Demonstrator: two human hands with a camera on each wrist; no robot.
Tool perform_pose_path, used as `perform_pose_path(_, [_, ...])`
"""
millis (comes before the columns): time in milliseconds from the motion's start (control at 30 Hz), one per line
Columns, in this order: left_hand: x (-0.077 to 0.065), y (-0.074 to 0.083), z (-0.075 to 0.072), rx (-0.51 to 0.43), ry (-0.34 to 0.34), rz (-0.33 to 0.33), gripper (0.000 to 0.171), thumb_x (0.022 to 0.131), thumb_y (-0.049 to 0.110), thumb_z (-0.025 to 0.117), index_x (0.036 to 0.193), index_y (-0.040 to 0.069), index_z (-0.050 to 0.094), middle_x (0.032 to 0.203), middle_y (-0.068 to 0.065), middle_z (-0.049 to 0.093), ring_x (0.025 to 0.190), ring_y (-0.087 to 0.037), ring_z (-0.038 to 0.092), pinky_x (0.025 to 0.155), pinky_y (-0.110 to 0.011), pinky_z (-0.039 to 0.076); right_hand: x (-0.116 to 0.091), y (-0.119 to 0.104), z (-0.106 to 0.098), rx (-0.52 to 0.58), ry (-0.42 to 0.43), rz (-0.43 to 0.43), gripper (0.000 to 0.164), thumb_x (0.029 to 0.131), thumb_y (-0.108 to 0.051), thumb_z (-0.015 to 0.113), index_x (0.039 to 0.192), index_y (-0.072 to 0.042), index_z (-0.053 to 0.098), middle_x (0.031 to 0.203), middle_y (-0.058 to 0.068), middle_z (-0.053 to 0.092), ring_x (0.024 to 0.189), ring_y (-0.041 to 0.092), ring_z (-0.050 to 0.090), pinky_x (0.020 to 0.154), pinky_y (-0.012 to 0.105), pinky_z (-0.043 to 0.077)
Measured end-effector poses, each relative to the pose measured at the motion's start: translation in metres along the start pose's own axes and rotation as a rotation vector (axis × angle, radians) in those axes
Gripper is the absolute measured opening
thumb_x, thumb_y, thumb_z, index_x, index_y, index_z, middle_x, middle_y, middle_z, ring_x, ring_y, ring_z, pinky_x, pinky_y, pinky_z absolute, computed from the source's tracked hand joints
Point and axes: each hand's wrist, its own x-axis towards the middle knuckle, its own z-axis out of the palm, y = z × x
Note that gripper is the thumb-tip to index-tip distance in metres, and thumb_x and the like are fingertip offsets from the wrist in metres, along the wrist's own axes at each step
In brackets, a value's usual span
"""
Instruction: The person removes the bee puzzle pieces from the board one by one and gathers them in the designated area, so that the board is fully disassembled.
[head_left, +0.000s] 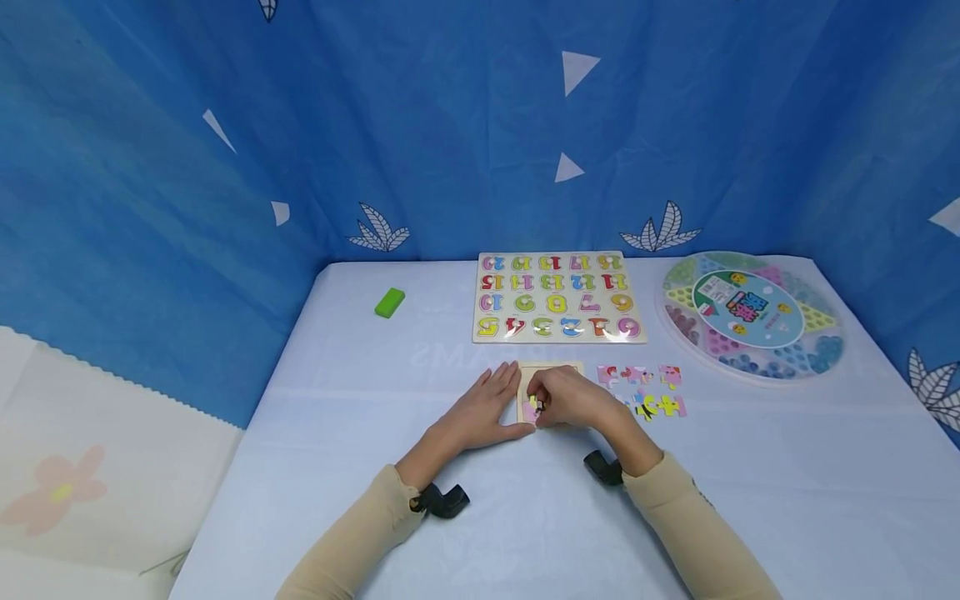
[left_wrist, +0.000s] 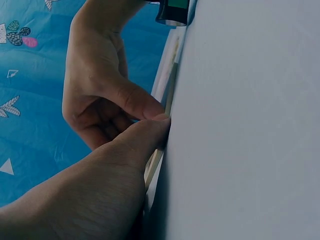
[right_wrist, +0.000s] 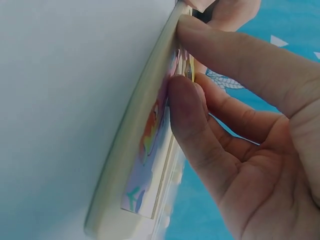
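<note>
A small wooden puzzle tray lies between the two hands. My left hand rests along the tray's left edge with its fingers extended; in the left wrist view its thumb touches the rim. Bent over the tray, my right hand pinches a jigsaw piece with yellow on it, largely hidden by the fingers. In the right wrist view, a printed piece with an orange figure lies inside the tray. Several loose pink and yellow jigsaw pieces lie right of the tray.
Behind the tray lies a number puzzle board. A round clear case of colored beads stands at the back right. At the back left is a green block. A blue curtain borders the white table.
</note>
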Motion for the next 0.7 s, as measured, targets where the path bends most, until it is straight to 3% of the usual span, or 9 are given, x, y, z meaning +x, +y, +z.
perform_pose_path(700, [0.0001, -0.0008, 0.0006, 0.006, 0.018, 0.014, 0.095, 0.091, 0.069, 0.045, 0.157, 0.008, 0.013, 0.166, -0.006, 0.009, 0.154, -0.019, 0.006, 0.126, -0.04, 0.011, -0.0007, 0.0012, 0.0021, -0.029, 0.034, -0.064, 0.029, 0.077, -0.011, 0.081, 0.104, -0.007, 0.071, 0.081, -0.004, 0.062, 0.072, 0.011, 0.053, 0.067, 0.023, 0.049])
